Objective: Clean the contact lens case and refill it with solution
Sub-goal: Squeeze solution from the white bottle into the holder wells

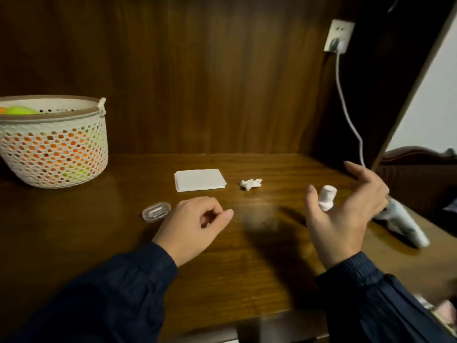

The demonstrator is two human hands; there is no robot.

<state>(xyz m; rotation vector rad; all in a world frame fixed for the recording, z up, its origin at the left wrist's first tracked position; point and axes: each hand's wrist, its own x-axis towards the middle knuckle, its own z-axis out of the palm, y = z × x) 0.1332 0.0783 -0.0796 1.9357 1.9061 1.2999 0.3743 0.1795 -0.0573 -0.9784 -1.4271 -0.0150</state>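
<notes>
A small clear oval contact lens case [156, 211] lies on the wooden desk [247, 256], just left of my left hand [194, 225]. That hand rests on the desk with its fingers curled loosely and nothing seen in it. A small white solution bottle [327, 197] stands upright at the right. My right hand [346, 209] hovers around it with fingers spread, thumb to its left and fingers to its right, not touching it. A crumpled white tissue [250, 183] lies behind, beside a flat stack of white tissues [199, 179].
A white mesh basket [53, 142] with orange and yellow things inside stands at the back left. A white cable [347, 112] hangs from a wall socket [338, 35] at the right. A pale wrapped object [401, 224] lies near the desk's right edge.
</notes>
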